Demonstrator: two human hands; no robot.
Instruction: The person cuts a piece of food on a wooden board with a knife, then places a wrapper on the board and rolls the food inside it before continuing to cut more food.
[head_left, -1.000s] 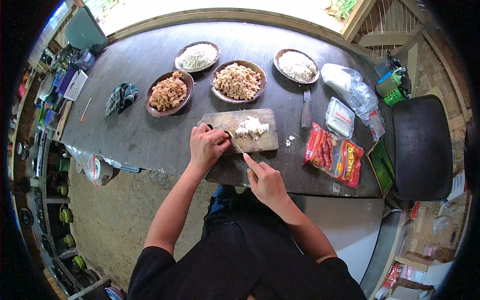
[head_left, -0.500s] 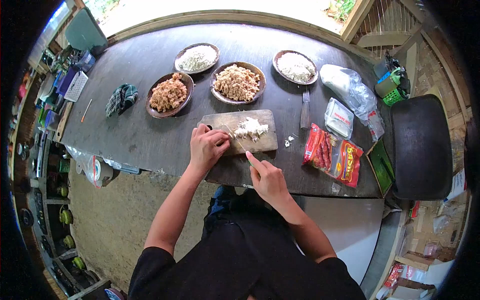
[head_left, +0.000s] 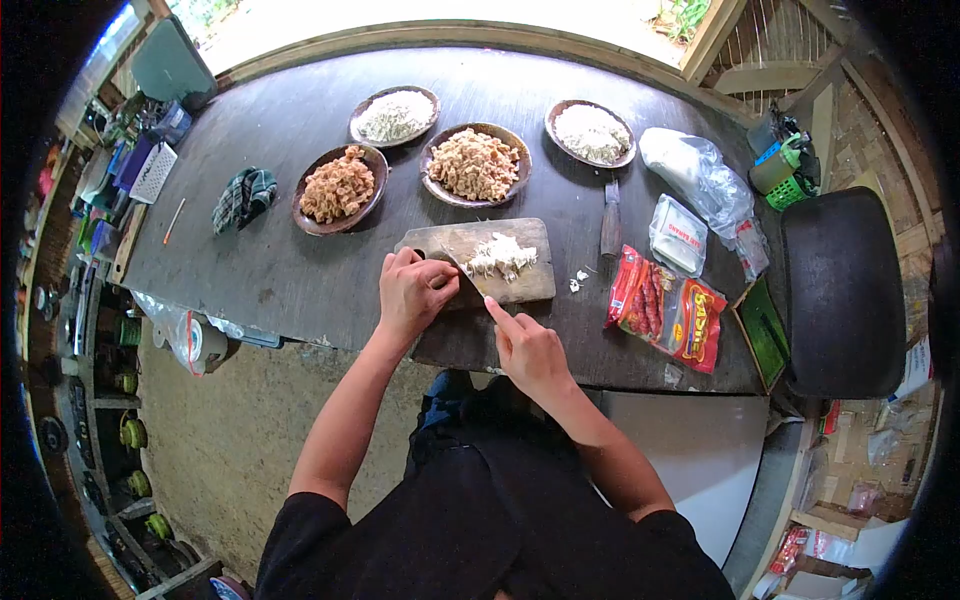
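Knife point(head_left: 471, 279) slanted between both hands at a cutting board point(head_left: 530, 289).
Its long axis ran from the right hand point(head_left: 535, 355), which gripped it, forward and leftward to the bunched fingertips of the left hand point(head_left: 413, 295); what those pinched, I could not tell. Pale shreds point(head_left: 503, 257) lay just right of the blade, and tabletop point(head_left: 275, 285) stretched left past the board's edge.

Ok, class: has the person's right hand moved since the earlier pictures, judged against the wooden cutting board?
Yes, slightly: the right hand has shifted forward, relative to the near edge of the wooden cutting board.
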